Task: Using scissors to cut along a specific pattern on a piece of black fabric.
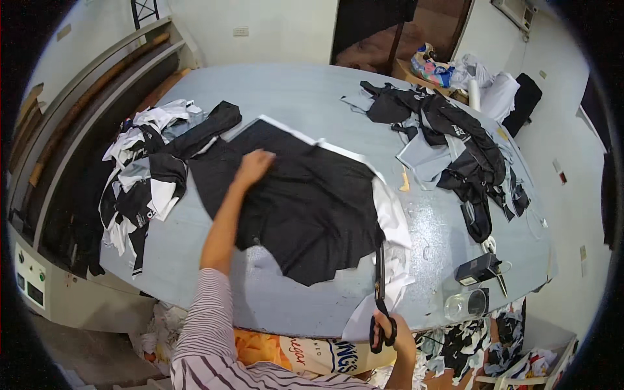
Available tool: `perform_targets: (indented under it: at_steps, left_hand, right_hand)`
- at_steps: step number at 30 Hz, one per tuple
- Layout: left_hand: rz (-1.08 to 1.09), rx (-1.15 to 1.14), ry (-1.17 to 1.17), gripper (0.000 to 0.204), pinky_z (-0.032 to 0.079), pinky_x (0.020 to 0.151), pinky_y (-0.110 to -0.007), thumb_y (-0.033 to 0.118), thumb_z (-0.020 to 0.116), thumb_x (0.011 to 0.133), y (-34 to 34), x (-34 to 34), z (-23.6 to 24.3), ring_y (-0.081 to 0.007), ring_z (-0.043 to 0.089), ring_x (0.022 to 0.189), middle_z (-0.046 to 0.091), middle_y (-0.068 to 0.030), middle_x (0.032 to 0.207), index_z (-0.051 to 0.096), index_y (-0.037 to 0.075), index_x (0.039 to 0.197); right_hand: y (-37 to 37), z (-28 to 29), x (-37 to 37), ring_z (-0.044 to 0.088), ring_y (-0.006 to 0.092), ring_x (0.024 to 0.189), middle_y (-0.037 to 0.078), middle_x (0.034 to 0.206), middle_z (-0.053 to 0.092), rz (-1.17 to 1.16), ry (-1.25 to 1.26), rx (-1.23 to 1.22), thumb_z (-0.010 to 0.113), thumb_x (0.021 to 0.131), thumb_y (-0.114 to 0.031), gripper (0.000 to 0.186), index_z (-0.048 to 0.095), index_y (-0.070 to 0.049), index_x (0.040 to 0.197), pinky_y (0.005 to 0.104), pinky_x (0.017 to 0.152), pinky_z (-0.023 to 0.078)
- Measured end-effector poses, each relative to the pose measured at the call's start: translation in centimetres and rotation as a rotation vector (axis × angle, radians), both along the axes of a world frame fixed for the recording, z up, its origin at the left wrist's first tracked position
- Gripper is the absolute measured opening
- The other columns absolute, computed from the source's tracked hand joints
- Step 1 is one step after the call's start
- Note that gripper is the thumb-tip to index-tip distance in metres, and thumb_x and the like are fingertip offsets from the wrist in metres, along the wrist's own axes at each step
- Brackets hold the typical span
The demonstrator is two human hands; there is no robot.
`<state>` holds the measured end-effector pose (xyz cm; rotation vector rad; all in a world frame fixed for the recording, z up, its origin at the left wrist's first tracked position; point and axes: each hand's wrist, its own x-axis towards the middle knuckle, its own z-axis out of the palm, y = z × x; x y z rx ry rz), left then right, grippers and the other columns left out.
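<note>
A large piece of black fabric (302,214) lies over white fabric (390,221) on the table's middle. My left hand (255,166) rests on the black fabric's upper left part, fingers curled against it. My right hand (393,338) grips black-handled scissors (380,286) at the near edge of the table. The scissors point away from me along the right edge of the black fabric, over the white fabric. Whether the blades are cutting cloth is unclear.
The grey table (286,84) bears mixed cloth piles at left (146,182) and right (455,149). At right lie a black box (476,270), small scissors (502,285) and a clear container (463,304). A machine (36,276) borders the left; scraps (455,351) lie below.
</note>
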<state>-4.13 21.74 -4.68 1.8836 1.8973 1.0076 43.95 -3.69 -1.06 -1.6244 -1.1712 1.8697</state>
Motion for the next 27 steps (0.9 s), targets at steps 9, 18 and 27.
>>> perform_targets:
  at_steps: [9,18,27]
  left_hand:
    - [0.378,-0.478,0.191,0.089,0.023,0.107,-0.048,0.068,0.039,0.082,-2.5,-5.2,-0.2,-0.0428,0.033,0.128,0.033,-0.0269,0.139,0.038,-0.004,0.133]
    - [0.42,0.326,0.722,0.052,0.026,0.098,-0.062,0.032,0.055,0.082,4.3,7.6,-1.2,-0.0336,0.036,0.125,0.04,-0.0174,0.134,0.046,0.004,0.125]
    - [-0.518,0.135,0.508,0.059,0.015,0.107,-0.056,0.049,0.044,0.09,-14.6,18.8,-0.7,-0.0319,0.026,0.135,0.031,-0.0134,0.145,0.039,0.015,0.138]
  right_hand:
    - [0.0,1.5,-0.2,0.054,0.0164,0.041,0.007,0.049,0.052,0.158,-0.225,0.049,0.057,0.089,-0.037,0.044,0.05,0.0,0.066,0.0273,0.04,0.041]
    - [0.5,2.3,0.3,0.054,0.0148,0.044,0.006,0.051,0.054,0.221,-0.157,0.009,0.056,0.089,-0.038,0.044,0.055,0.002,0.071,0.0267,0.042,0.04]
    - [2.2,2.6,6.0,0.056,0.014,0.046,0.008,0.059,0.06,0.117,-0.616,0.305,0.06,0.084,-0.016,0.022,0.06,0.005,0.078,0.0295,0.043,0.041]
